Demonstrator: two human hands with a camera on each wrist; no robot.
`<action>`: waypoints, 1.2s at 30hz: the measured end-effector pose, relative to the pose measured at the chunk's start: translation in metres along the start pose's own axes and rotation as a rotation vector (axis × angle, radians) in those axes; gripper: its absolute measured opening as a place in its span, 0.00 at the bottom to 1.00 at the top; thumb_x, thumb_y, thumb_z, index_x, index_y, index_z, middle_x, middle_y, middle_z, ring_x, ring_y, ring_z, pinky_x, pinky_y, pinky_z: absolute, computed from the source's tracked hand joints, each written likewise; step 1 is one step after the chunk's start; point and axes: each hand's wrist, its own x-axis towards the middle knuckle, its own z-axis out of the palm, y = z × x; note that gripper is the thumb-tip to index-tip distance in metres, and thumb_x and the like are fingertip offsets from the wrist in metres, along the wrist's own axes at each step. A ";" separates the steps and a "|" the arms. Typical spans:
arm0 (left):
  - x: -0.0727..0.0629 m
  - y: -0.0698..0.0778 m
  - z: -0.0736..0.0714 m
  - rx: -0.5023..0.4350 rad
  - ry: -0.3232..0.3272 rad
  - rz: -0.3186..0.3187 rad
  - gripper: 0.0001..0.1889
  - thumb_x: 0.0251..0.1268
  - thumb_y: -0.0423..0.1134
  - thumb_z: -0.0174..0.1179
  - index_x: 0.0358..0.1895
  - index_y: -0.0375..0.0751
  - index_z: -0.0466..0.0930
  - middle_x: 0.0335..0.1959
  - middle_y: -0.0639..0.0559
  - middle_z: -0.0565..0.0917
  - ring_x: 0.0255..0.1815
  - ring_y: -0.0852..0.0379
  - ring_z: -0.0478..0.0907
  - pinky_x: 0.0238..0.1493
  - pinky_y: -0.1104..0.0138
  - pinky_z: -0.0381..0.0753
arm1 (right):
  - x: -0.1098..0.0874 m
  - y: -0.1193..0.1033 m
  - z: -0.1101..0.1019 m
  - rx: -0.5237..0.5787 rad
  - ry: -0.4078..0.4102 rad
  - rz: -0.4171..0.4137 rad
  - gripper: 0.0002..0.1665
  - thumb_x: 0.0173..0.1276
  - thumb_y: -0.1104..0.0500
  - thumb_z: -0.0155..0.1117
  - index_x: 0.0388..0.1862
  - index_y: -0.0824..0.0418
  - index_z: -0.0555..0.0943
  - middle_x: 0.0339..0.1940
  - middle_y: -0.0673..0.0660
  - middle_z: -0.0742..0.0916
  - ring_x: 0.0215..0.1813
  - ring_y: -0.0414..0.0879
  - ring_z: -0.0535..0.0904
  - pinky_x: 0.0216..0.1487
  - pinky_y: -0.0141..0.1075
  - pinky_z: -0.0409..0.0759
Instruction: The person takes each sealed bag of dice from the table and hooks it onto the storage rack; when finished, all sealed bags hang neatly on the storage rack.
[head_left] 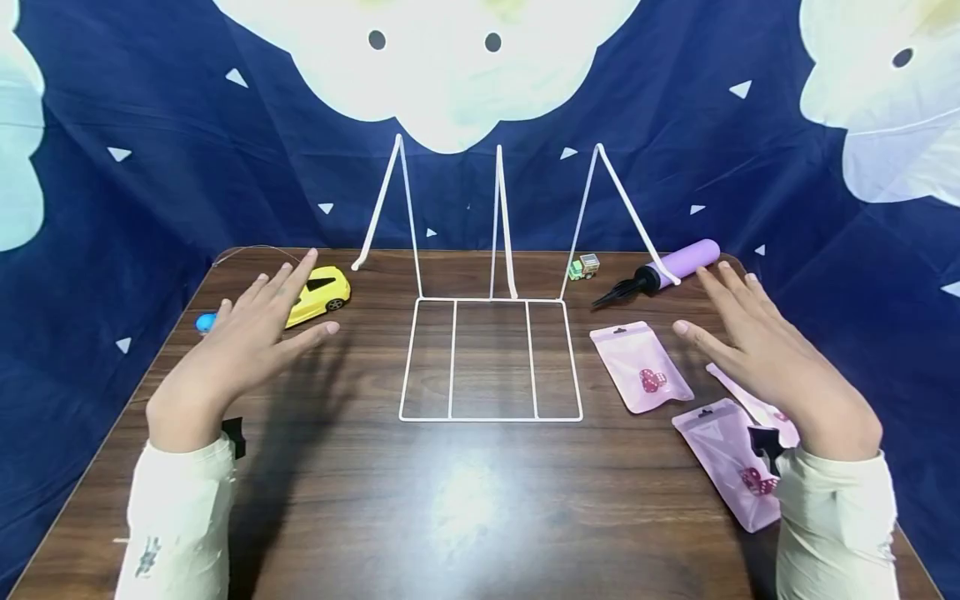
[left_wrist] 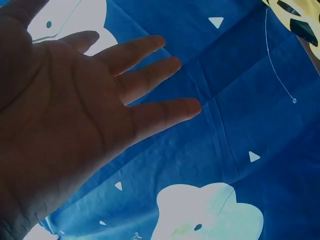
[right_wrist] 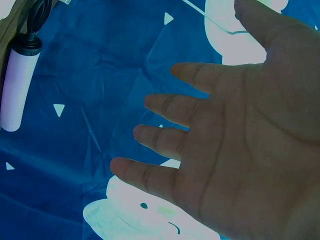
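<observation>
My left hand (head_left: pixel 247 333) is held up over the table's left side, fingers straight and spread, holding nothing. Partly hidden behind it is a yellow toy car (head_left: pixel 324 293), with a small blue thing (head_left: pixel 206 322) to its left. Over the right side hovers my right hand (head_left: pixel 772 358), also empty with straight fingers. Near its fingertips lies a purple hand pump (head_left: pixel 692 257) with a black nozzle end. Pink zip bags (head_left: pixel 630 354) holding red dice lie beside and below that hand. Both wrist views show a bare palm (left_wrist: pixel 65 115) and palm (right_wrist: pixel 240 140) with fingers extended.
Between the hands stands a white wire rack (head_left: pixel 491 420) with three upright peaks at the back. A small green toy truck (head_left: pixel 583 267) sits by its right rear corner. A blue patterned cloth (head_left: pixel 465 200) rises behind the wooden table (head_left: pixel 360 517). A thin string (left_wrist: pixel 274 67) hangs near the car.
</observation>
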 end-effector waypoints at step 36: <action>0.029 0.008 0.105 -0.124 -0.215 0.389 0.28 0.70 0.43 0.76 0.72 0.43 0.83 0.57 0.43 0.85 0.55 0.42 0.80 0.57 0.45 0.80 | 0.003 0.012 -0.002 0.039 -0.110 0.002 0.48 0.86 0.42 0.58 0.91 0.60 0.51 0.85 0.75 0.64 0.82 0.77 0.59 0.75 0.74 0.58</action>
